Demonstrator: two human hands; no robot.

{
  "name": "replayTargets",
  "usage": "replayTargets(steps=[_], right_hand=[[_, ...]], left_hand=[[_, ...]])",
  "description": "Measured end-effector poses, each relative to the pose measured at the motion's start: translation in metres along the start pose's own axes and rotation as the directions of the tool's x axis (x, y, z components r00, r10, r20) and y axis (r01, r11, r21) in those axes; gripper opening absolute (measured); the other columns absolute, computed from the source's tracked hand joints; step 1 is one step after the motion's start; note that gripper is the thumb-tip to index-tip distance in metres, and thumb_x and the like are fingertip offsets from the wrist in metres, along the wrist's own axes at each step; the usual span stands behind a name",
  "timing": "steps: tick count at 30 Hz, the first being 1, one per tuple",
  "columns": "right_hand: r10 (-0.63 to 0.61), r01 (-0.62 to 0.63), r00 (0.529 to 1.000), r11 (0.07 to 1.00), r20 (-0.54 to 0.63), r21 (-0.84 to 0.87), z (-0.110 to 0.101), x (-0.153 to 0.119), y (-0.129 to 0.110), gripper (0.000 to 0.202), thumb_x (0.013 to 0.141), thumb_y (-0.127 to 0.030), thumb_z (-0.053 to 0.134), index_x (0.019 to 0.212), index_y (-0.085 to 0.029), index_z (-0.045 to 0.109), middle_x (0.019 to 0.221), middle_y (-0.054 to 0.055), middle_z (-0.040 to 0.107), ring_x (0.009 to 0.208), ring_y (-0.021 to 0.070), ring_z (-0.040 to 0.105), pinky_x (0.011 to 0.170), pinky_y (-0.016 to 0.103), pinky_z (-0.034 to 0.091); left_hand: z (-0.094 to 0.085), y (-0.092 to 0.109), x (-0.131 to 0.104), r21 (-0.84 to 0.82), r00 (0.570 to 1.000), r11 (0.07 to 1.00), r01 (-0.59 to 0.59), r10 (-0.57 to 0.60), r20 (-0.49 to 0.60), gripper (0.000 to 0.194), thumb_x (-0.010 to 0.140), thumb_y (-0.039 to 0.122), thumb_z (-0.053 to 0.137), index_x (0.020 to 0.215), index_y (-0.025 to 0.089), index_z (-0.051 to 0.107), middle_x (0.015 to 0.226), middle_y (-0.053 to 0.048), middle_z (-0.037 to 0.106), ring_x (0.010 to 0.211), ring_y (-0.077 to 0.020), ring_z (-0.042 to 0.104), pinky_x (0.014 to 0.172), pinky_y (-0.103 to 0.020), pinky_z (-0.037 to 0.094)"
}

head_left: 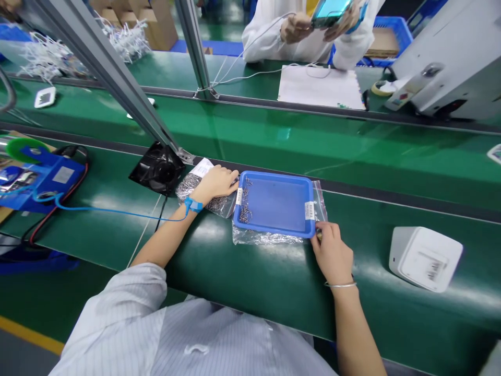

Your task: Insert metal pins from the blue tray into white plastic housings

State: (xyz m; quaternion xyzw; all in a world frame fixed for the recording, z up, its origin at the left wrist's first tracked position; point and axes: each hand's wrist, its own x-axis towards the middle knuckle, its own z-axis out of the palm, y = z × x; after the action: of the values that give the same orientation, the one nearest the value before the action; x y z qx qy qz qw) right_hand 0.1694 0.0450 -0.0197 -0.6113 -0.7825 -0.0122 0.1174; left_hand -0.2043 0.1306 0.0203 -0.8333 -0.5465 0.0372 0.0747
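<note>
A shallow blue tray [279, 201] lies on the green bench with small metal screws [246, 209] gathered along its left side. My left hand [219, 183] reaches across a clear bag of screws [188, 184], its curled fingers gripping the tray's upper left edge. At the lower right corner, my right hand [332, 253] has thumb and fingers closed on the tray; a small yellowish bit shows by its fingertips, too small to name. Another clear plastic bag [254, 237] sticks out from under the tray. A blue wrist strap with a cord is around my left wrist.
Left of the bags stands a black fan [158, 168] at the foot of a metal post. Farther left is a blue fixture [58, 177] with cables. A white device [426, 258] sits at right. Across the bench, a person's hands hold a screen device [331, 13].
</note>
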Motion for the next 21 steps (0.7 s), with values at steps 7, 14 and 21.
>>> replayTargets(steps=[7, 14, 21], right_hand=[[0.004, -0.004, 1.000, 1.000, 0.024, 0.005, -0.002, 0.002, 0.000, 0.014, 0.097, -0.024, 0.055, 0.109, -0.016, 0.056, 0.116, 0.005, 0.062, 0.068, 0.0104, 0.057, 0.047, 0.023, 0.028], [-0.014, 0.014, 1.000, 1.000, 0.026, 0.001, 0.000, 0.003, 0.003, 0.015, 0.096, -0.022, 0.055, 0.109, -0.015, 0.056, 0.116, 0.005, 0.062, 0.070, 0.0106, 0.057, 0.047, 0.023, 0.027], [-0.103, 0.103, 0.995, 0.994, -0.004, -0.035, -0.004, 0.004, 0.006, 0.015, 0.098, -0.024, 0.050, 0.107, -0.015, 0.059, 0.110, 0.006, 0.066, 0.069, 0.0109, 0.060, 0.046, 0.023, 0.026]], left_hand=[[0.006, 0.000, 0.002, 0.030, 0.992, 0.999, -0.045, 0.049, -0.114, 0.032, 0.102, 0.031, 0.037, 0.101, 0.010, 0.061, 0.089, -0.014, 0.068, 0.080, -0.0284, 0.063, 0.069, -0.038, 0.033], [0.012, 0.000, 0.004, 0.066, 0.963, 0.983, -0.173, 0.183, -0.198, 0.031, 0.102, 0.030, 0.040, 0.090, 0.013, 0.062, 0.080, -0.009, 0.064, 0.074, -0.0238, 0.058, 0.069, -0.037, 0.033], [0.005, -0.006, 0.005, 0.070, 0.925, 0.984, -0.163, 0.177, -0.337, 0.032, 0.101, 0.027, 0.040, 0.091, 0.012, 0.066, 0.085, -0.011, 0.065, 0.081, -0.0247, 0.057, 0.083, -0.042, 0.041]])
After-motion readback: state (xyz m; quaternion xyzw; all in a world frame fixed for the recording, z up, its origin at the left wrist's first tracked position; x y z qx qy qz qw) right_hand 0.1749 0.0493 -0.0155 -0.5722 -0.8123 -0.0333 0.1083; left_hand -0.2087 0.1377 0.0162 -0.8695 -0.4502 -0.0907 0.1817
